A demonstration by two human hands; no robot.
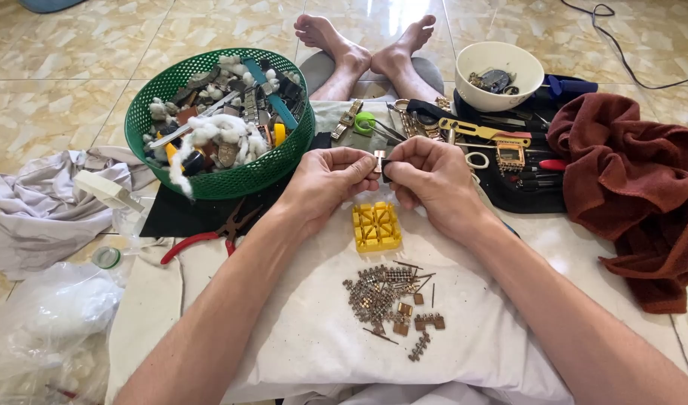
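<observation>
- The left hand [325, 180] and the right hand [430, 180] met above the middle of the scene, fingertips turned toward each other.
- A small metal link piece [379, 160] stood between the two hands, pinched by the thumb and forefinger of the left hand; its top showed just above the fingers.
- The right hand was clenched around a small dark part [387, 171], touching the link piece from the right side; what kind of part it was could not be told.
- Just near of the hands, a yellow block holder [376, 226] lay on the white cloth [314, 337], not touched by any hand.
- Nearer still, a pile of small brown links and thin pins [393, 296] was spread on the same cloth, well apart from the grip.
- To the far left stood a green basket [231, 180] full of watch parts and white wadding, and red-handled pliers [209, 234] lay near it on a black mat.
- To the far right stood a cream bowl [475, 94] with metal parts, beside a black tool roll [509, 191] and a dark red towel [636, 187].
- The person sat on a glossy beige tiled floor [66, 52], with bare feet [366, 45] crossed at the far side.
</observation>
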